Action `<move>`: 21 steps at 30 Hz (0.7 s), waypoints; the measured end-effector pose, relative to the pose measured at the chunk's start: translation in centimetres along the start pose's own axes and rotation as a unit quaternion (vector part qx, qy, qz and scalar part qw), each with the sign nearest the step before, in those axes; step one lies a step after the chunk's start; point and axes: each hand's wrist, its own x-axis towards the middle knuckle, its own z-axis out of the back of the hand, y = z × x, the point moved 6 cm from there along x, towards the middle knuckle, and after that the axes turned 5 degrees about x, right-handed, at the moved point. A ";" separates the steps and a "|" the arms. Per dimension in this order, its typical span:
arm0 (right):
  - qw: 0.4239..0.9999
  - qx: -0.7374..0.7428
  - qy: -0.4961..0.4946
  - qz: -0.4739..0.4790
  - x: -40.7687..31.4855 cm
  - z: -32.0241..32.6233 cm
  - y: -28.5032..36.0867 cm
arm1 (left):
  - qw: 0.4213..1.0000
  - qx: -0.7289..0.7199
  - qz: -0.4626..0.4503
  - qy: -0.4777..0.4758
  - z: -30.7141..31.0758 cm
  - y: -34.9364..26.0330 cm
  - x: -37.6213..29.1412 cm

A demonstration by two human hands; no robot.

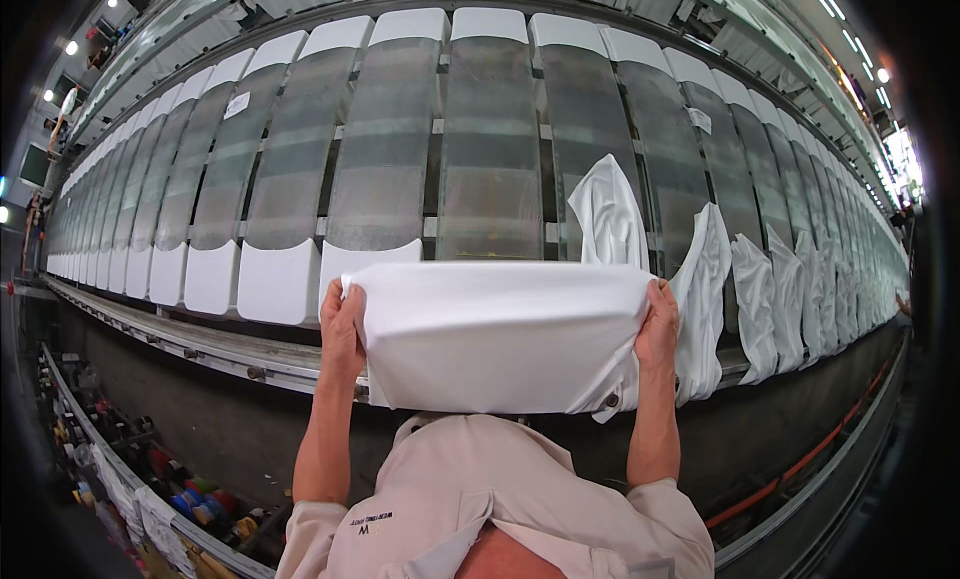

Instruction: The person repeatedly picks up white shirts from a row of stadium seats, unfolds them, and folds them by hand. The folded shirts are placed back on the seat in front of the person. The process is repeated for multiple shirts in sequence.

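A white fabric piece [499, 339] is stretched taut between my two hands in front of my body. My left hand [343, 328] pinches its upper left corner, and my right hand [658, 324] pinches the upper right corner. Beyond the cloth stands a long row of grey flat panels [491, 144], with white cloth over their far ends. Panels to the left also have white cloth [277, 283] fitted over their near ends. Behind the held cloth, a crumpled white cloth [609, 211] lies on a panel, and another white cloth [701, 301] drapes close to my right hand.
More loose white cloths [754, 309] hang along the row to the right. A metal rail [225, 361] with bolts runs along the near edge. Coloured containers [206, 504] lie on a lower rack at left. Small white tags [237, 105] rest on some panels.
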 end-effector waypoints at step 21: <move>0.959 -0.257 -0.104 -0.057 -3.1 8.5 -8.4 | 0.965 0.205 0.114 -0.116 7.3 9.7 1.3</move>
